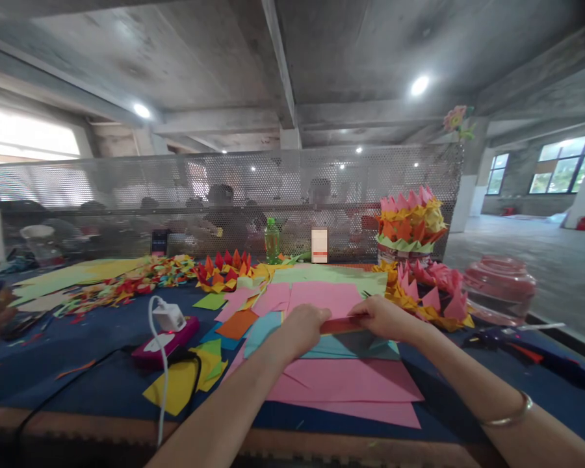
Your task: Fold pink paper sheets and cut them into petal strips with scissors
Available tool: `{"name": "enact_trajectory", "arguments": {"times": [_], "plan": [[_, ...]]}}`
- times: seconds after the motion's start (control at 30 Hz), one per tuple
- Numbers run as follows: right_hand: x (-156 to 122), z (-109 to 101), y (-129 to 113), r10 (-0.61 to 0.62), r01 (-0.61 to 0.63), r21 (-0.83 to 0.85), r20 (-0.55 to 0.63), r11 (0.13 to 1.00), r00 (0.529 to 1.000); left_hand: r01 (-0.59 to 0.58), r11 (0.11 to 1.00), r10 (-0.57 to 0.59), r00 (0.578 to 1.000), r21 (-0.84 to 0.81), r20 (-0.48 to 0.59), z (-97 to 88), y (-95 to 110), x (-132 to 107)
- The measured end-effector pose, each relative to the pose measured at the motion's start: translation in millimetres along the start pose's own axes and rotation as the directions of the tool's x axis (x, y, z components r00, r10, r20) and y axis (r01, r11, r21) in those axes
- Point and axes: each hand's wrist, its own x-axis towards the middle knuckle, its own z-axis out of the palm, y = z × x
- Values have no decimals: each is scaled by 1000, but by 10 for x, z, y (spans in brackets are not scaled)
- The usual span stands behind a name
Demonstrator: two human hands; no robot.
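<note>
Between our 2 hands lies the paper (340,325), showing an orange-red band along its near edge, with a pink sheet (322,298) spread just beyond the fingertips. To handle that edge well, we judge that it wants an even, light pinch at both ends, the thumbs level and the sheet drawn flat, since thin paper would probably buckle or skew if 1 hand pulled harder. The fingers of our left hand (308,328) are curled closed, thumb on top, on the paper's left end; those of our right hand (376,317) are pinched nearly together on its right end, though we cannot tell how many layers either grip takes in. Just beyond the right fingers is a small dark pointed thing, too small to name. Below and nearer than the fingers lie blue sheets (268,339), then pink sheets (344,383) closer to us. Left of the left fingers we have an orange square (236,324) and, farther out, a purple power strip (188,335). Right of the right fingers sit pink and yellow folded petals (431,298), then a glue gun (541,357), with a pink jar (500,283) beyond it.
</note>
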Motion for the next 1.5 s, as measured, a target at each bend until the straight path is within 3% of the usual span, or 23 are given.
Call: {"name": "enact_trajectory", "arguments": {"times": [0.3, 0.67, 0.97, 1.5], "plan": [[18, -15, -4, -15, 17, 34, -62, 999, 998, 92, 977, -102, 994, -190, -40, -109, -151, -7], [23, -100, -40, -11, 18, 77, -97, 997, 995, 86, 939, -93, 996, -332, -4, -275, -238, -27], [39, -53, -13, 10, -4, 73, -87, 997, 996, 97, 938, -108, 994, -332, -16, -197, -266, -3], [25, -64, 7, 22, -12, 165, -63, 986, 998, 125, 948, -128, 992, -292, 8, -273, -226, -20]]}}
